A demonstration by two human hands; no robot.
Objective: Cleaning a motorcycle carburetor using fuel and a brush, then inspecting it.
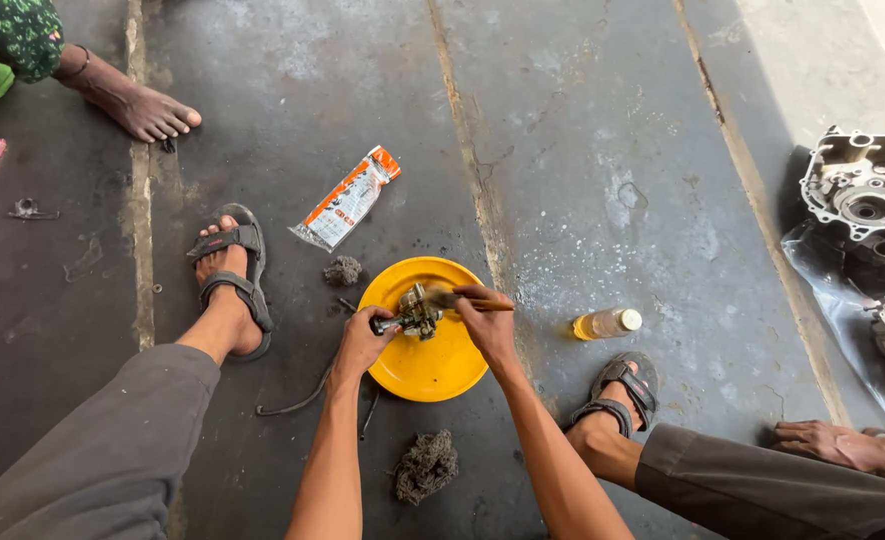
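- Dark, stained concrete floor (582, 130) with long seams forms the work surface; sunlight falls across its right side
- Yellow bowl (427, 365) sits on the floor between the person's sandalled feet
- Left hand (362, 343) — fingers clamped on one end of a small metal part (417, 312), which is held just above the bowl
- Right hand (484, 322) — fingers pinched together on a thin brush (462, 301) whose tip touches the part
- Small bottle of yellow liquid (607, 323) lies on its side just right of the bowl
- Orange-and-white plastic packet (347, 200) lies beyond the bowl, with a dark rag clump (342, 270) between them
- Second rag clump (425, 466) lies near the forearms; a thin dark strap (292, 405) curls to its left
- Engine casing halves (867, 200) rest on plastic sheet at far right
- Another person's bare foot (142, 105) at upper left, another hand (822, 440) at lower right — both well apart from the bowl
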